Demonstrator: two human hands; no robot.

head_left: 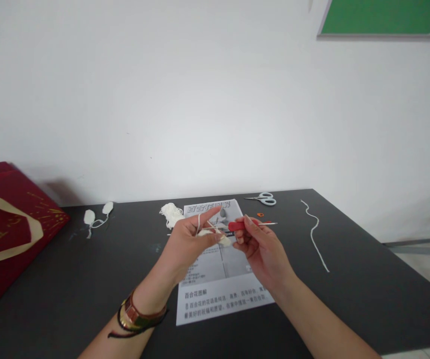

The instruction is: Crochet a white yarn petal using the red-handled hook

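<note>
My left hand (190,239) is held above the dark table (88,279), fingers closed round cream yarn (212,230) that is looped over the raised forefinger, with a small cream crocheted piece pinched at the fingertips. My right hand (262,247) grips a crochet hook with a red handle (237,225); its thin metal shaft points right. The two hands almost touch over a printed instruction sheet (218,294). A small bundle of cream yarn (170,213) lies just beyond my left hand.
Two small white crocheted pieces (97,215) joined by a strand lie at the back left. White-handled scissors (265,199) and a tiny orange ring (260,215) sit at the back. A loose yarn strand (315,232) trails at the right. A red gift bag (5,229) stands at the left.
</note>
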